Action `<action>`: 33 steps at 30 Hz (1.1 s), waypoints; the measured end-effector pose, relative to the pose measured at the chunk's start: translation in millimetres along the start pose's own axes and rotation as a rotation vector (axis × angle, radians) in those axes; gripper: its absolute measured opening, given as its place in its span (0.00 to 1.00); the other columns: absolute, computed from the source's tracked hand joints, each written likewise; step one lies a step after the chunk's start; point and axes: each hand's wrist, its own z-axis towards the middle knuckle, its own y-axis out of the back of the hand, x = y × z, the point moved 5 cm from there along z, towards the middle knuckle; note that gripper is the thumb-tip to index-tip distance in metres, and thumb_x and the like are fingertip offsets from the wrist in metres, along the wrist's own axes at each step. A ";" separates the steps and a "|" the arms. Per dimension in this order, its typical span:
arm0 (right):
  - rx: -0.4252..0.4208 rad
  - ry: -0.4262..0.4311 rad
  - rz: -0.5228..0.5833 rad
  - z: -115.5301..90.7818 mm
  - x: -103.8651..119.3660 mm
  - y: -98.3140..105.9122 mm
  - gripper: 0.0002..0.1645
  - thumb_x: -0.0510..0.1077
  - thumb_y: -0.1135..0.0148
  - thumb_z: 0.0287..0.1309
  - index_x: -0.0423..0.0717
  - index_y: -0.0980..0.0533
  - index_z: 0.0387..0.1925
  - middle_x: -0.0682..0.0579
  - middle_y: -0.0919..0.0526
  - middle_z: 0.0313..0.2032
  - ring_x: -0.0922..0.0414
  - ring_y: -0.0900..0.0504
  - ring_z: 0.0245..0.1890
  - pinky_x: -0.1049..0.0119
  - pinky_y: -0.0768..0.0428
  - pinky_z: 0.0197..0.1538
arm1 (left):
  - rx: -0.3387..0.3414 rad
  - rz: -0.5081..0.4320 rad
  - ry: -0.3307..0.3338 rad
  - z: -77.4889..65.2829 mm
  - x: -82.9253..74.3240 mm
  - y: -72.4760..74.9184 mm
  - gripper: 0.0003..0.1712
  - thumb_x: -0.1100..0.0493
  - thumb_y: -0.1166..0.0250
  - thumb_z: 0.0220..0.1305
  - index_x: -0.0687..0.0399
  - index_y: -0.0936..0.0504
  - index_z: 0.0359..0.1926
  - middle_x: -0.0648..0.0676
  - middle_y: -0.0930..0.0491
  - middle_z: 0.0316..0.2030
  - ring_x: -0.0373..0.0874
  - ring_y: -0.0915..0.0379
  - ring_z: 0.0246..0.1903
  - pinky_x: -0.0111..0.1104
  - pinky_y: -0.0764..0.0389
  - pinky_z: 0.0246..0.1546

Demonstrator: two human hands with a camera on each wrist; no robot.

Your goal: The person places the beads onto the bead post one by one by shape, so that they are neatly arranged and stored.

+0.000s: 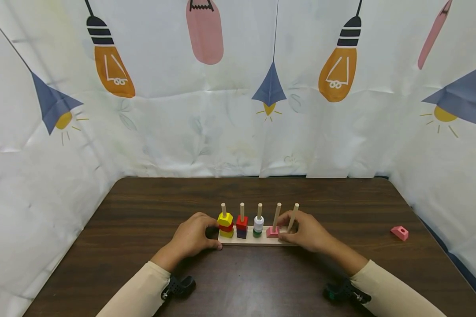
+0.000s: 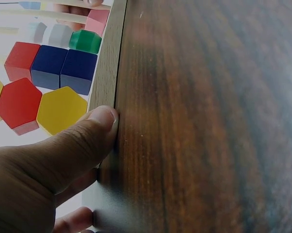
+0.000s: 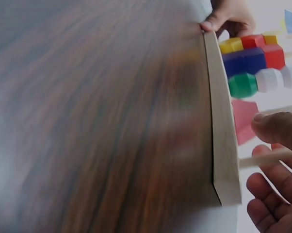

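Note:
A pale wooden peg board (image 1: 249,241) lies on the table, its upright pegs in a row. My left hand (image 1: 194,235) grips the board's left end, thumb (image 2: 103,117) on the front edge. Yellow and red hexagonal blocks (image 2: 20,103) stack on the nearest peg; red and dark blue square blocks (image 1: 242,226) fill the second. White and green rounded blocks (image 1: 258,226) sit on the third. On the fourth peg is a pink block (image 3: 244,120), its right side pinched by the thumb and forefinger of my right hand (image 1: 307,231). The other right fingers curl around the last peg (image 1: 293,218).
Another pink block (image 1: 399,233) with a hole lies alone on the right of the dark wooden table (image 1: 150,207). A white cloth (image 1: 230,136) printed with lamps and bulbs hangs behind and at both sides. Both forearms wear pale sleeves (image 1: 139,290) and dark wrist devices (image 1: 178,287).

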 end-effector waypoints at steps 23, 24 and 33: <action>-0.241 -0.191 -0.168 -86.9 -73.1 110.8 0.26 0.58 0.27 0.61 0.49 0.20 0.54 0.47 0.15 0.52 0.40 0.20 0.54 0.44 0.22 0.47 | -0.019 0.004 -0.022 -0.2 1.5 0.8 0.30 0.43 0.14 0.41 0.44 0.11 0.47 0.46 0.17 0.46 0.46 0.24 0.53 0.50 0.20 0.46; -0.250 -0.205 -0.176 -91.6 -75.6 115.6 0.27 0.58 0.28 0.62 0.48 0.20 0.55 0.46 0.15 0.52 0.39 0.21 0.54 0.44 0.22 0.46 | -0.016 0.004 -0.019 -0.3 1.6 0.7 0.29 0.43 0.14 0.41 0.44 0.10 0.47 0.46 0.17 0.46 0.46 0.24 0.53 0.50 0.20 0.47; -0.293 -0.381 -0.212 -129.2 -102.4 154.7 0.33 0.62 0.32 0.65 0.44 0.24 0.61 0.40 0.18 0.54 0.46 0.20 0.47 0.66 0.24 0.36 | -0.017 -0.001 -0.013 0.0 1.9 1.0 0.28 0.42 0.14 0.41 0.42 0.10 0.46 0.43 0.17 0.44 0.45 0.25 0.52 0.49 0.20 0.46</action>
